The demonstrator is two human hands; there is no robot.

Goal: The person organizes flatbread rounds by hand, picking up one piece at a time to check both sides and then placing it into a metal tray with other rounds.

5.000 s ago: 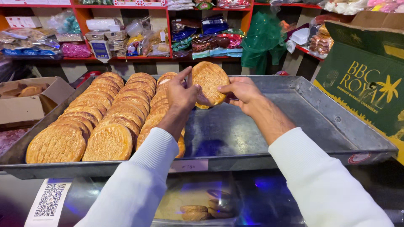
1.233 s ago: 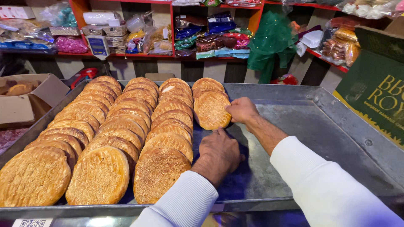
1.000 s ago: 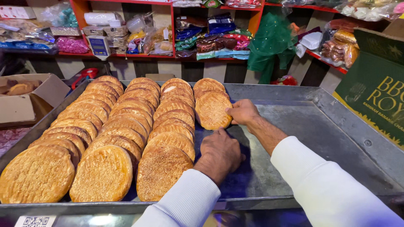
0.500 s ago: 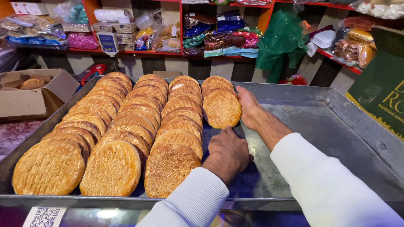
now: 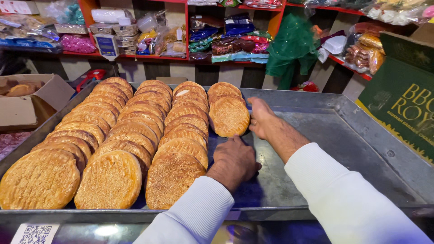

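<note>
Rows of round golden flatbreads lie overlapping in a large metal tray [image 5: 343, 135]. My right hand [image 5: 262, 119] rests against the right edge of the front flatbread [image 5: 229, 116] of the short fourth row, fingers touching it. My left hand [image 5: 233, 160] sits lower on the tray, its fingers curled against the right side of the nearest sesame-topped flatbread [image 5: 171, 178] of the third row. Neither hand lifts a bread off the tray. Both arms wear white sleeves.
The tray's right half is bare metal. A green printed carton [image 5: 400, 97] stands at the right. An open cardboard box [image 5: 27, 97] with bread sits at the left. Red shelves [image 5: 185, 31] with packaged goods and a green bag [image 5: 291, 47] line the back.
Five seconds ago both hands held one flatbread above the tray. It now lies at the head of the fourth row, with my right hand at its edge and my left lowered to the third row.
</note>
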